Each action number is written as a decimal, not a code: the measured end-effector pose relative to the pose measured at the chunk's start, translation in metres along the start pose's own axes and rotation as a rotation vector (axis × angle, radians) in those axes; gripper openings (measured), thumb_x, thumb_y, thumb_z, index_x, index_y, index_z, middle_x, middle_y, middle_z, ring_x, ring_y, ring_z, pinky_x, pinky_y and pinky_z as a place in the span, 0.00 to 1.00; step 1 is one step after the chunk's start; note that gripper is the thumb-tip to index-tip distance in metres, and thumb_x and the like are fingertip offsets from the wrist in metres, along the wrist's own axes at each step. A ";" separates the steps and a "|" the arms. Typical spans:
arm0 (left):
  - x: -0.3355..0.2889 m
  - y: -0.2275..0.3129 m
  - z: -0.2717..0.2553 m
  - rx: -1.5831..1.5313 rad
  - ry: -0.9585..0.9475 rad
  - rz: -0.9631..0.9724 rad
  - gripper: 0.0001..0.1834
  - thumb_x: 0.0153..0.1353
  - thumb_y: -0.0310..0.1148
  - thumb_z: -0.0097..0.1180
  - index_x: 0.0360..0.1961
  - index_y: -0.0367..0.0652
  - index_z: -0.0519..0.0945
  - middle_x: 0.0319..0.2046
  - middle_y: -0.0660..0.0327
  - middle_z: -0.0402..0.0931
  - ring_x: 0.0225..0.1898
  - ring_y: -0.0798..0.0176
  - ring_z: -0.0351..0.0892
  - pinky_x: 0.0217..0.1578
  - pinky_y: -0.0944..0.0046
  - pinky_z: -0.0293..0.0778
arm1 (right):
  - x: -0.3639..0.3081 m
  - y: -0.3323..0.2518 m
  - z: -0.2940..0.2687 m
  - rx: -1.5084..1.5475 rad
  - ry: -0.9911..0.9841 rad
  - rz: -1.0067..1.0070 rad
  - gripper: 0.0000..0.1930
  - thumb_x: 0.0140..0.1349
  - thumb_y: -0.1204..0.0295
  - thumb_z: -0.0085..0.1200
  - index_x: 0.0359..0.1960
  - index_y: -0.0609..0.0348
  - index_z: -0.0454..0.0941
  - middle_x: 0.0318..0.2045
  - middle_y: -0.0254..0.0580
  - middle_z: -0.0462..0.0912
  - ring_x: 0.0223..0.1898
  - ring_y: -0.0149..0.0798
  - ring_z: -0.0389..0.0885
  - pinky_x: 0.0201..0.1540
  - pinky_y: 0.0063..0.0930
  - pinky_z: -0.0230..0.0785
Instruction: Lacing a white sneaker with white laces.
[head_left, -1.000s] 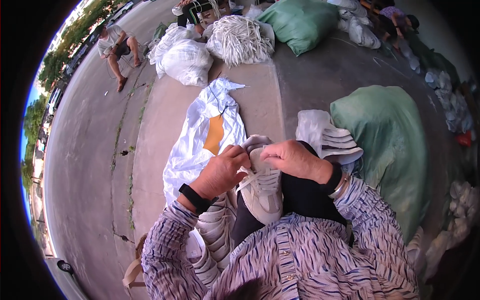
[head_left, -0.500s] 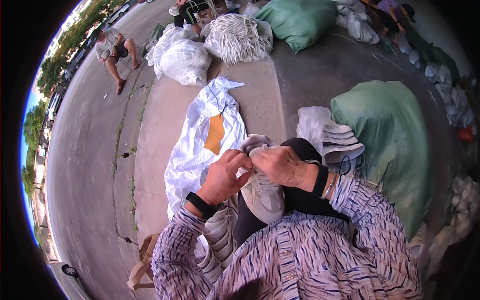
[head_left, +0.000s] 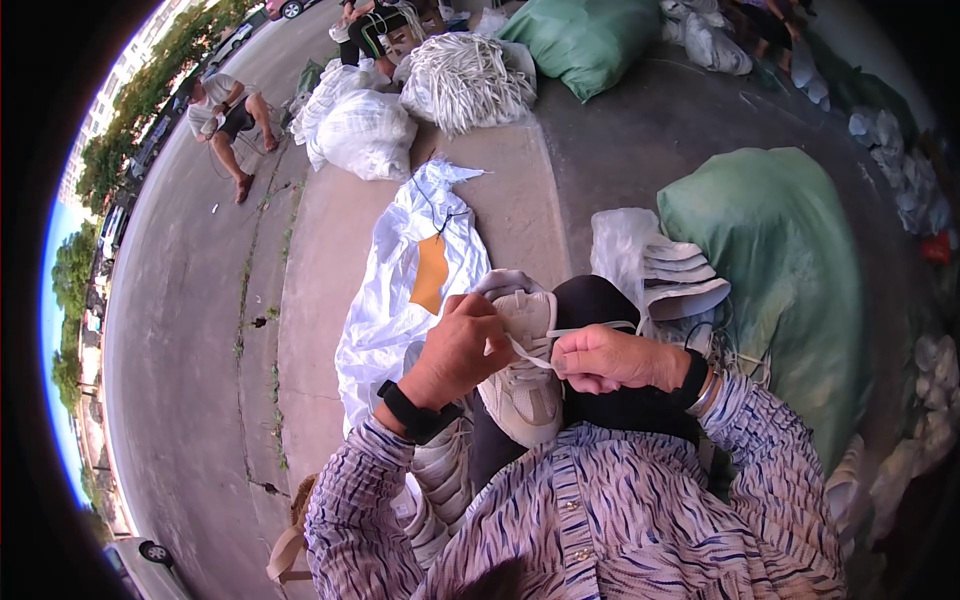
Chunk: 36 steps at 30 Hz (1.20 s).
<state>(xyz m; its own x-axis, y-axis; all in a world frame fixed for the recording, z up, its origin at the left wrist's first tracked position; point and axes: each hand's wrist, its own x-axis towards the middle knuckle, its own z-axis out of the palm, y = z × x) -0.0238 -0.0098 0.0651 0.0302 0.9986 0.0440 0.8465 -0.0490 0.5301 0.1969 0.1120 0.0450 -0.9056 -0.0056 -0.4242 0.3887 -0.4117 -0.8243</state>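
Note:
A pale beige and white sneaker (head_left: pixel 524 410) rests on my lap, its toe toward me. Its flat white shoelace (head_left: pixel 530 352) runs across the tongue between my two hands. My left hand (head_left: pixel 462 338) is closed at the shoe's left side, with one part of the lace at its fingertips. To the right of the shoe my right hand (head_left: pixel 618 360) pinches the lace between thumb and fingers. A loose lace length also stretches above my right hand over my dark-clad knee. The lace ends inside my fingers are hidden.
More white sneakers (head_left: pixel 440 470) stand by my left leg. A white sack with an orange patch (head_left: pixel 428 275) lies ahead. Pale curved shoe parts (head_left: pixel 685 275) lie beside a large green sack (head_left: pixel 765 260) on the right. Farther off are a lace bundle (head_left: pixel 468 85) and a seated person (head_left: pixel 225 120).
My right hand has moved right and toward me, drawing the lace out from the shoe. My left hand has shifted slightly; the tongue and upper laces are now uncovered.

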 end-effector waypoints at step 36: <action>-0.057 -0.068 -0.100 -1.296 0.933 -0.303 0.11 0.74 0.40 0.42 0.38 0.48 0.73 0.29 0.68 0.73 0.20 0.77 0.57 0.20 0.75 0.52 | -0.198 0.008 -0.171 0.986 0.464 -1.258 0.12 0.73 0.67 0.42 0.35 0.61 0.72 0.48 0.42 0.77 0.41 0.34 0.75 0.48 0.33 0.66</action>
<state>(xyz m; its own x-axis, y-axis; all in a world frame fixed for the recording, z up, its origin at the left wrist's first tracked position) -0.1362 -0.0659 0.1114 -0.7687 0.6392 0.0249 -0.2447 -0.3297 0.9118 0.4084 0.2652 0.0585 -0.3544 0.9331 0.0606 -0.9095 -0.3289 -0.2540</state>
